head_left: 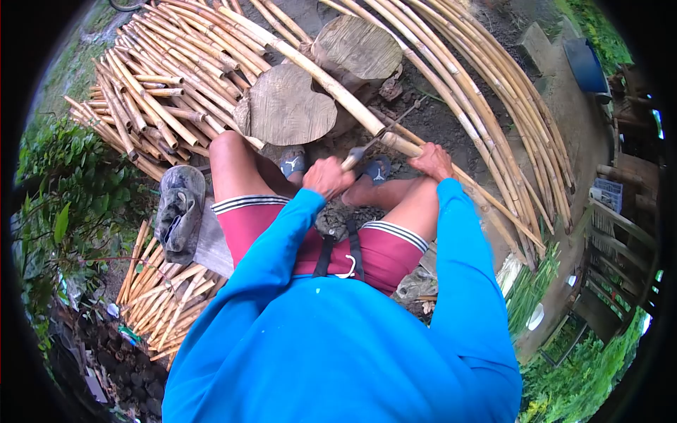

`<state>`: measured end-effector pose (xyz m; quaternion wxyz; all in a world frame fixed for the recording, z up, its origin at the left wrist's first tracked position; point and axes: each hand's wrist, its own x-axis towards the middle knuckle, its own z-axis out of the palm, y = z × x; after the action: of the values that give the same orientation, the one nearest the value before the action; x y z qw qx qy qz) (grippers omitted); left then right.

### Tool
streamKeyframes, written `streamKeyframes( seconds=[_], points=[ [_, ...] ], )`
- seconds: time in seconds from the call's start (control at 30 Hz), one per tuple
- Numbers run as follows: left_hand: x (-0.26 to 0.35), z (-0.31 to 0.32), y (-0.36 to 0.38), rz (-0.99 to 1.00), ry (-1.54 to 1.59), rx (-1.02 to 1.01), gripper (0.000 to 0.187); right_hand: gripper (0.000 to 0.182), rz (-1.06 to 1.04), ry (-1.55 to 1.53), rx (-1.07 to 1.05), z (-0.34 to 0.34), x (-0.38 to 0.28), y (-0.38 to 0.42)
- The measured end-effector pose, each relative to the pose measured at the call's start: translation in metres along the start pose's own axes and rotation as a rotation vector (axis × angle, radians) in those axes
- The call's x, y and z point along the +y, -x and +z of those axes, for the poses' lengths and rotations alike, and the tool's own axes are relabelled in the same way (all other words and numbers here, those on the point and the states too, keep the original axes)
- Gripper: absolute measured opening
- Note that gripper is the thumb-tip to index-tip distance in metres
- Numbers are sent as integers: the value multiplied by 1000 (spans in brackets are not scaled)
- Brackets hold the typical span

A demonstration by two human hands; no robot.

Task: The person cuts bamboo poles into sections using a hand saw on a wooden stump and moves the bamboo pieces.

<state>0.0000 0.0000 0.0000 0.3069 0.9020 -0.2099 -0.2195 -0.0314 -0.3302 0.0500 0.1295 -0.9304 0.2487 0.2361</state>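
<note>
The left hand is clenched around the wooden handle of a knife; its blade runs up and away from the hand and meets the bamboo pole where the pole shows a dark cut. The right hand grips the same pole just beyond that cut, fingers wrapped over the top.

The pole lies slantwise ahead of both hands, its far length resting across two sawn log rounds: the nearer round directly ahead of the left hand, the farther round beyond it. The pole's near end passes under the right hand and continues out to the right.

Below the hands, the person's feet in dark sandals rest on bare earth. A stack of short cut bamboo lengths lies ahead and to the left of the left hand. A bundle of long curved bamboo poles lies ahead and to the right of the right hand. A worn grey glove lies left of the left hand, beside the thigh.
</note>
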Motion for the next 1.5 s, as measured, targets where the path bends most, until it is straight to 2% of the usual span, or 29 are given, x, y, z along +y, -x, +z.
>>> streamKeyframes(
  seconds=[0.03,0.07,0.1,0.13,0.2,0.4,0.5,0.6,0.63,0.8,0.9,0.97,1.1,1.17,1.23,1.27,1.3,1.37,1.4,1.43,1.5],
  points=[
    [7,3,-17,29,19,23,36,47,30,60,22,-2,9,-4],
    [1,-4,3,3,138,-39,33,47,75,66,36,-3,13,-5],
    [-13,-47,63,-174,9,-103,33,47,24,-3,11,44,-10,10],
    [-4,-51,68,-214,11,-137,35,46,23,3,67,48,0,10],
    [8,-44,32,-231,3,-143,41,43,-4,29,194,18,11,-2],
    [62,-56,-34,-164,64,-176,43,40,24,-20,141,-16,-10,19],
    [49,-52,-17,-96,70,-169,44,47,-2,55,92,-16,-6,20],
    [16,-55,22,-192,59,-241,45,45,-15,35,52,-21,-5,28],
    [5,-61,36,-168,88,-238,46,45,-18,20,29,-17,-8,30],
    [5,-73,42,-131,128,-201,42,46,-32,52,68,-23,-10,27],
    [24,-90,31,-131,154,-178,39,47,-4,94,32,-37,-21,22],
    [13,-78,27,-137,175,-177,38,48,-66,109,-260,-68,-49,42],
    [4,-67,27,-105,267,-142,39,50,-4,238,-419,-69,-57,59],
    [-5,-53,22,-33,339,-144,37,49,70,368,-476,-81,-58,67],
    [-1,-67,18,-12,526,-217,33,50,114,555,-429,-89,-48,68],
    [-4,-65,15,-21,534,-222,33,47,84,673,-397,-93,-46,68],
    [-7,-61,11,-4,654,-149,31,47,81,680,-404,-101,-50,69],
    [-6,-70,7,26,826,5,28,44,-46,935,-374,-117,-62,72],
    [-7,-75,6,-2,897,36,27,39,-188,1019,-247,-121,-68,77],
    [-11,-79,6,-28,965,67,27,39,-194,1023,-249,-123,-78,76],
    [-21,-85,5,-19,986,115,26,35,-476,1116,-170,-129,-102,72]
  ],
)
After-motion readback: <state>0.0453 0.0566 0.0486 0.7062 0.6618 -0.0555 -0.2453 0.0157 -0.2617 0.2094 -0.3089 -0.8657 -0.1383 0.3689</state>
